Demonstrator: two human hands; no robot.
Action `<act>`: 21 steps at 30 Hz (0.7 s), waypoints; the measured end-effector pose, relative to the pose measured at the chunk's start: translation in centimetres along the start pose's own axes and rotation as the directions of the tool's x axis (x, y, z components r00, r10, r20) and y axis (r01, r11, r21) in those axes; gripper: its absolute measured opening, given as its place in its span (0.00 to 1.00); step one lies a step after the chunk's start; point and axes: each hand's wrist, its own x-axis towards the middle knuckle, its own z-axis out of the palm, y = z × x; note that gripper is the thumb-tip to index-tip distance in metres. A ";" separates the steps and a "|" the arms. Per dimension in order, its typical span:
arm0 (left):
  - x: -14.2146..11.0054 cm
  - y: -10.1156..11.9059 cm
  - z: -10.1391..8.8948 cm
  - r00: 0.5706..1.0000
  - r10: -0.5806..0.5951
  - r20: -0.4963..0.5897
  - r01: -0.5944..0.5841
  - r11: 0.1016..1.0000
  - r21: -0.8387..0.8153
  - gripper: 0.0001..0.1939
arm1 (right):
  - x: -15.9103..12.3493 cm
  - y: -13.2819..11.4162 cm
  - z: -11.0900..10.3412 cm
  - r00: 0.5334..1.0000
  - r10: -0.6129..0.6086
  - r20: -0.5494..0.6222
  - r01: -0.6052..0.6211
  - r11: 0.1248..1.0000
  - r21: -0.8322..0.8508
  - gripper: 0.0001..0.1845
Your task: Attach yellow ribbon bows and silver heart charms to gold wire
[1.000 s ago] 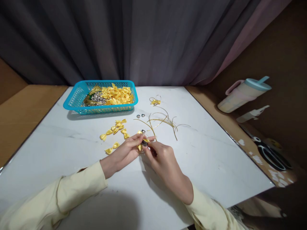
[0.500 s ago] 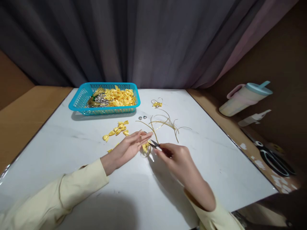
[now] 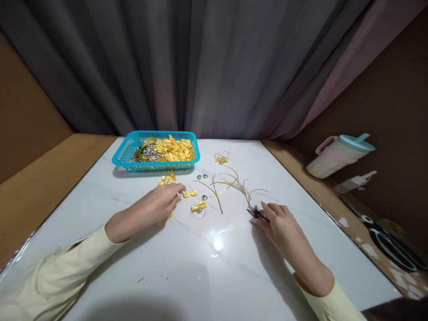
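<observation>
My left hand (image 3: 160, 203) reaches over the yellow ribbon bows with thumb and fingertips apart, beside a single bow (image 3: 190, 194); whether it touches that bow is unclear. Under the palm, more bows are partly hidden. My right hand (image 3: 284, 225) grips a small dark tool (image 3: 257, 214) with two pointed tips, low over the table near the ends of the gold wires (image 3: 230, 183). Between my hands lies a bow with a looped wire and a silver piece (image 3: 199, 207). A loose silver heart-shaped piece (image 3: 204, 197) sits just above it.
A blue basket (image 3: 157, 167) at the back left holds bows, silver pieces and bundled gold cord. Another wired bow (image 3: 221, 158) lies farther back, near two silver pieces (image 3: 202, 176). Along the right edge are a tumbler (image 3: 337, 156), a white-tipped bottle (image 3: 356, 182) and scissors (image 3: 389, 245).
My hands have separated. The wired bow that was between them now lies on the table. My left hand has moved left to the bows; my right hand has moved right with the dark tool.
</observation>
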 end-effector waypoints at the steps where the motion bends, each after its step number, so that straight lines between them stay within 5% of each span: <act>1: -0.2 0.0 0.2 0.995 0.035 0.098 -0.058 0.970 0.236 0.08 | 0.3 -0.9 -0.1 0.995 -0.086 -0.059 0.087 0.996 0.021 0.09; 3: -0.4 -0.3 0.8 0.959 0.038 0.282 -0.195 0.808 0.556 0.12 | 1.1 -3.2 -0.2 0.954 -0.289 -0.080 0.298 0.944 0.144 0.11; 5: -0.5 -0.7 1.7 0.934 0.030 0.355 -0.256 0.749 0.611 0.13 | 2.1 -5.5 0.1 0.888 -0.459 -0.006 0.438 0.844 0.309 0.14; 9: -0.2 -2.0 3.3 0.953 0.110 0.283 -0.252 0.807 0.534 0.10 | 4.3 -8.6 1.9 0.853 -0.520 0.038 0.398 0.697 0.597 0.10; 16: -0.2 -2.2 4.1 0.980 0.115 0.165 -0.164 0.931 0.326 0.09 | 5.5 -8.8 2.4 0.954 -0.270 0.134 0.019 0.498 0.867 0.07; 21: -0.1 -1.4 3.6 0.978 -0.019 0.208 0.023 1.000 -0.016 0.08 | 6.1 -7.8 1.4 0.902 -0.201 0.383 -0.356 0.157 0.921 0.09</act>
